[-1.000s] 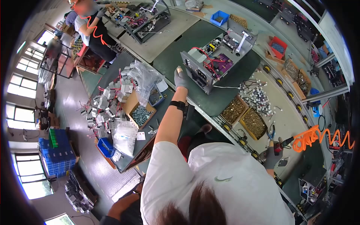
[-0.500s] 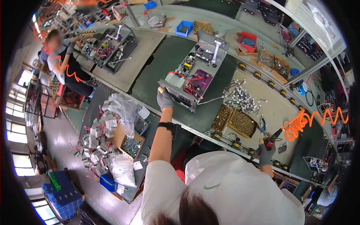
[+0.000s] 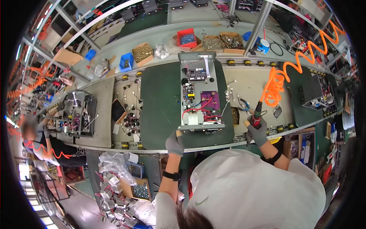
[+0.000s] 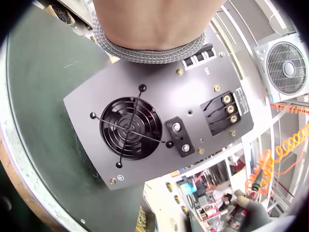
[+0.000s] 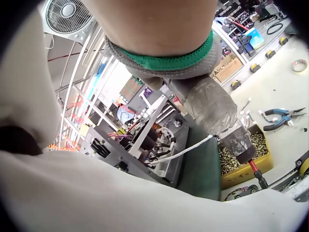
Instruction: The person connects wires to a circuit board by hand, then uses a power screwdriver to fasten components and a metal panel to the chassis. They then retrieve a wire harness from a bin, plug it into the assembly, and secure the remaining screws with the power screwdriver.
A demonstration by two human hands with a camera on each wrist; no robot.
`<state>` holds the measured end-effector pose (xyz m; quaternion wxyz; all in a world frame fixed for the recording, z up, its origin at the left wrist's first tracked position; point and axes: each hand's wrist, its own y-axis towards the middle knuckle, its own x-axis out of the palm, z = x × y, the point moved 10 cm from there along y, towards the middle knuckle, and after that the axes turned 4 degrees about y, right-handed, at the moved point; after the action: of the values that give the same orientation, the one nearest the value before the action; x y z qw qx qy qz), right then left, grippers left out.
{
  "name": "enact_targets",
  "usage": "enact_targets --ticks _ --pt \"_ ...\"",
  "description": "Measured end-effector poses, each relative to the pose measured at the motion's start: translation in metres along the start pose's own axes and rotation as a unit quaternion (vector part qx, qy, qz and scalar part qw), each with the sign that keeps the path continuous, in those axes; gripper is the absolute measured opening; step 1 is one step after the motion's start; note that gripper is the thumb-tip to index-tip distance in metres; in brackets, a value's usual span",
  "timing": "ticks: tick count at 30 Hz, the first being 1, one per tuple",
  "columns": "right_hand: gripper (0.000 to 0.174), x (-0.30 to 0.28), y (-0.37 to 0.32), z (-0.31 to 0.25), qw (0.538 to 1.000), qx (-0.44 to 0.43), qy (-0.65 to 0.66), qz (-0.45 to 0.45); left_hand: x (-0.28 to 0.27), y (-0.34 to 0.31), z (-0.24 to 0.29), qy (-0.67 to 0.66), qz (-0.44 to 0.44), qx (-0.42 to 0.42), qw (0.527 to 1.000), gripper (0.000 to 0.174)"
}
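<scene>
A grey metal chassis [image 3: 196,97] with circuit boards and red wires stands on the green mat [image 3: 160,103]. My gloved left hand [image 3: 175,144] is at the left corner of its near panel, fingertips right at the edge; how those fingers hold it I cannot tell. In the left wrist view that panel [image 4: 164,92] carries a round fan [image 4: 130,128] and terminals, while the wrist covers the hand. My gloved right hand [image 3: 257,131] grips a red power screwdriver [image 3: 256,120] on an orange coiled hose [image 3: 272,89]. In the right wrist view its clear-wrapped body [image 5: 212,106] ends in a bit.
Blue-handled pliers [image 3: 244,104] and a box of brass fasteners [image 3: 235,116] lie right of the mat. Part bins, including a red one [image 3: 187,44], line the back shelf. A second chassis [image 3: 324,93] stands far right. Another person [image 3: 40,143] works at far left.
The view has swung right, bringing the bench square on. My left hand has come from beside the chassis to its near panel's corner. The right hand keeps the screwdriver.
</scene>
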<state>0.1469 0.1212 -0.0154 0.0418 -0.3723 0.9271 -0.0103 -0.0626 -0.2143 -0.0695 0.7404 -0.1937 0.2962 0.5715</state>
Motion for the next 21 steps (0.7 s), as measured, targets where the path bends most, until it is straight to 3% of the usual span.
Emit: enact_targets --ticks 2,6,9,10,11,13,17,19,21 --pt "0.047 0.000 -0.002 -0.014 0.999 -0.034 -0.025 0.000 -0.014 -0.002 0.068 0.008 -0.064 0.064 0.996 0.027" --pt "0.042 -0.013 -0.002 -0.049 0.999 -0.021 -0.014 0.029 -0.073 -0.003 0.217 -0.080 -0.136 0.130 0.979 0.027" --pt "0.038 -0.011 -0.012 -0.076 0.999 -0.003 -0.026 0.046 -0.121 -0.041 0.312 -0.147 -0.191 0.266 0.934 0.031" --pt "0.040 -0.022 -0.013 -0.083 0.991 -0.006 -0.111 0.073 -0.123 -0.054 0.339 -0.121 -0.236 0.307 0.914 0.016" --pt "0.045 -0.029 -0.011 -0.089 0.975 -0.019 -0.209 0.074 -0.109 -0.066 0.353 -0.045 -0.327 0.346 0.878 0.016" --pt "0.051 -0.034 -0.012 -0.114 0.929 -0.103 -0.346 0.080 -0.090 -0.063 0.365 -0.072 -0.356 0.367 0.856 0.016" --pt "0.047 -0.041 -0.021 -0.105 0.925 -0.063 -0.359 0.104 -0.071 -0.079 0.388 -0.114 -0.404 0.397 0.816 0.018" --pt "0.048 -0.040 -0.027 -0.104 0.914 -0.102 -0.362 0.156 -0.069 -0.080 0.393 -0.120 -0.417 0.398 0.808 0.019" --pt "0.049 -0.041 -0.025 -0.082 0.929 -0.055 -0.338 0.138 -0.066 -0.081 0.398 -0.120 -0.433 0.394 0.801 0.020"
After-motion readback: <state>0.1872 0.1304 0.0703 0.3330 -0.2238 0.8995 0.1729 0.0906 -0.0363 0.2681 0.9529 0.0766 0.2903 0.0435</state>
